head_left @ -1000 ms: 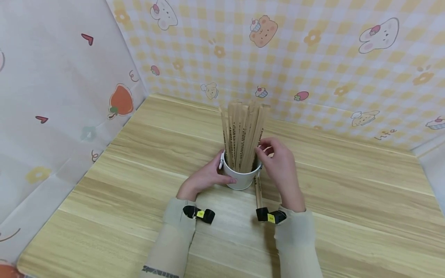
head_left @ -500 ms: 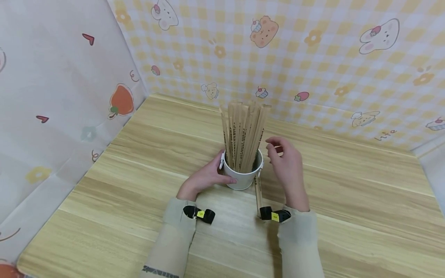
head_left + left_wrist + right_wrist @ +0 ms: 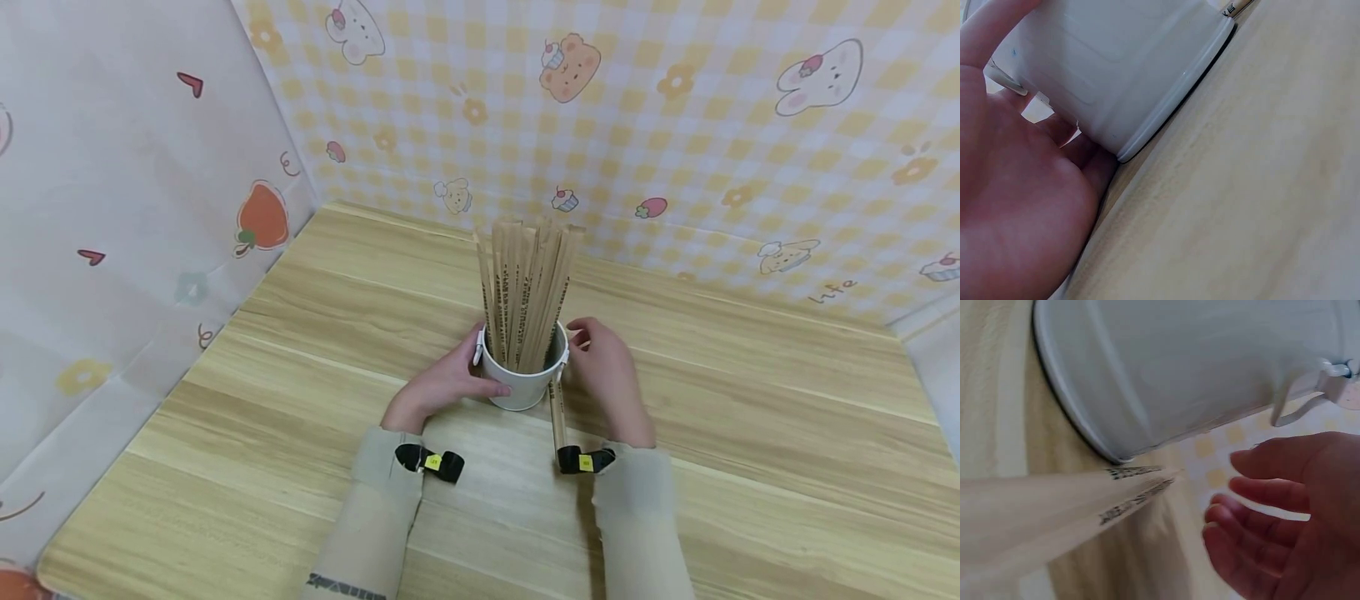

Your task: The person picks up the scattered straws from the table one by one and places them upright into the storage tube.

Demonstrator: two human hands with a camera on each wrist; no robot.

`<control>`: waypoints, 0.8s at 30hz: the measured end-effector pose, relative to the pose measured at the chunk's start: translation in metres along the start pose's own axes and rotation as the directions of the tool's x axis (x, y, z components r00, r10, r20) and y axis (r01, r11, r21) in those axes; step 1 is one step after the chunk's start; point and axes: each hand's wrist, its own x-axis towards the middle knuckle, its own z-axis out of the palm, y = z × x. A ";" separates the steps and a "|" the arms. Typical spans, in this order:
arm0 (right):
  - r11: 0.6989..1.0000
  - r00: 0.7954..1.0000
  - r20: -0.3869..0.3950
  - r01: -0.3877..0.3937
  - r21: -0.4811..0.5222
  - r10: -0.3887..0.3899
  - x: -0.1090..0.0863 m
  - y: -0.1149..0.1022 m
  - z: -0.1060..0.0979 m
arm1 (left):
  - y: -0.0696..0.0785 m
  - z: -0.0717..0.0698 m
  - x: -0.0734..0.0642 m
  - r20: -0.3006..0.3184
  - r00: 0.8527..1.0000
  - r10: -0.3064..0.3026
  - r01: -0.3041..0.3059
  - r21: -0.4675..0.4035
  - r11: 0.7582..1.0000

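Note:
A small white metal bucket (image 3: 519, 388) stands upright on the table, packed with several paper-wrapped chopsticks (image 3: 525, 292) rising well above its rim. My left hand (image 3: 446, 379) grips the bucket's left side, thumb across the front and fingers behind it. In the left wrist view that hand (image 3: 1019, 187) curves round the wall close to the base. To the bucket's right is my right hand (image 3: 606, 367), its loosely bent fingers holding nothing. The right wrist view has the hand (image 3: 1291, 512) beside the bucket wall and below a handle lug (image 3: 1300, 400). More wrapped chopsticks (image 3: 557, 412) lie at the bucket's right foot.
The wood-grain table (image 3: 750, 467) extends on both sides of the bucket. Behind it rises a yellow checked wall covering (image 3: 720, 108), with a white printed one (image 3: 150, 167) at the left. Black wrist cameras (image 3: 585, 460) sit on both sleeves.
My right hand let go of the chopsticks at the bucket's right rim, drew off to the right, then came lower beside the bucket. The left hand and bucket stayed still.

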 end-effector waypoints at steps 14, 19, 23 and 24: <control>0.993 0.999 0.042 0.038 -0.108 -0.033 0.000 0.003 0.017 | 0.004 0.002 -0.001 0.009 1.000 0.016 -0.016 -0.004 1.000; 0.987 0.998 0.013 0.063 -0.147 -0.062 -0.003 0.001 0.020 | -0.005 0.000 0.003 0.005 1.000 0.021 -0.020 -0.009 1.000; 0.986 0.998 -0.014 0.065 -0.152 -0.068 -0.005 -0.001 0.021 | -0.016 -0.002 0.006 0.000 0.999 0.035 -0.035 -0.008 0.999; 0.987 0.998 -0.016 0.059 -0.151 -0.063 -0.006 -0.002 0.021 | -0.018 -0.003 0.007 -0.003 0.999 0.040 -0.040 -0.004 0.999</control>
